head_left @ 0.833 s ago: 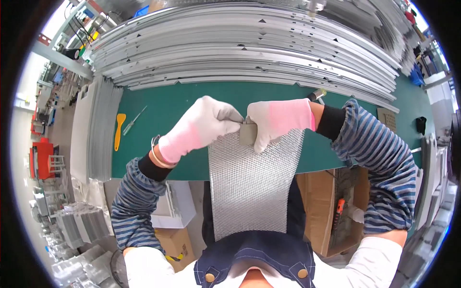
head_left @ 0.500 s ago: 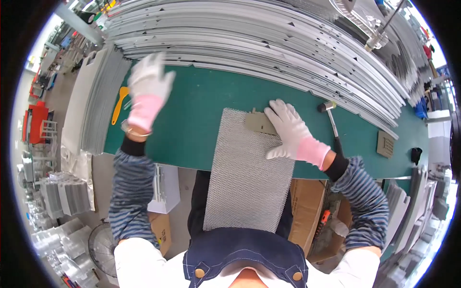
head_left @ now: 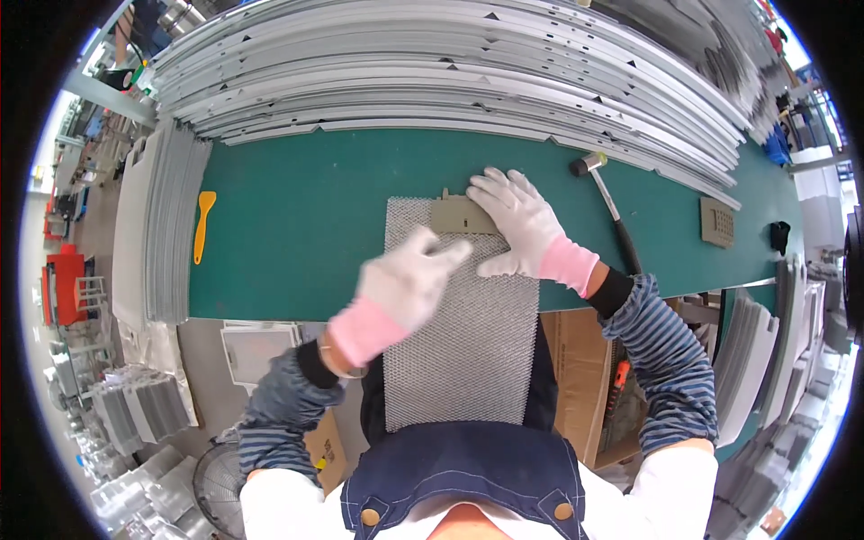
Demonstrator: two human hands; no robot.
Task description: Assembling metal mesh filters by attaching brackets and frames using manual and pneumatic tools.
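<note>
A grey metal mesh sheet point(head_left: 459, 351) reaches from the green tabletop over its front edge onto my lap. Near its far end lies a small khaki plate point(head_left: 454, 216) with a slot and a tab. My right hand point(head_left: 526, 225), in a white glove with a pink cuff, rests flat with fingers apart on the mesh and the plate's right end. Gloved the same way, my left hand point(head_left: 405, 279) is over the mesh just nearer than the plate, slightly blurred. Its fingers are curled; what they hold, if anything, is hidden.
A yellow scraper point(head_left: 204, 227) lies on the green table point(head_left: 288, 234) at left, beside stacked grey panels point(head_left: 166, 225). Long metal profiles point(head_left: 432, 90) are piled along the back. A mallet point(head_left: 607, 198) and a perforated khaki block point(head_left: 717, 222) lie to the right.
My left hand has come from the table's left side, near the scraper, to over the mesh. The small thin thing beside the scraper no longer shows there. My right hand stays at the plate.
</note>
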